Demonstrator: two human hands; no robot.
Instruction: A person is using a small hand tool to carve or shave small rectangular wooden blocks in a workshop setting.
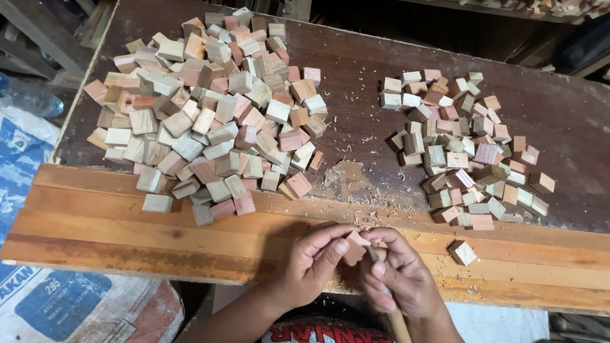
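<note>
- While the dark worktable point(381, 76) fills most of the view, a band of orange planks point(127, 228) runs along its near edge, right under the hands.
- Big heap of small wooden blocks point(210, 108) sits on the left of the table, pink and pale pieces jumbled together, a few spilling onto the planks.
- Smaller pile of blocks point(460, 149) lies well apart on the right; shavings and a patch of sawdust point(346, 178) are scattered between the two.
- Left hand point(311, 263) comes up from below, fingers curled, pinching a small wooden block point(354, 246) at its near side, just above the planks' near edge.
- Right hand point(400, 273) is clenched around a wooden-handled tool point(397, 321), handle pointing back at the body, its tip up against the held block; the tip itself is too hidden to make out.
- One stray block point(463, 253) rests alone on the planks, near the right hand.
</note>
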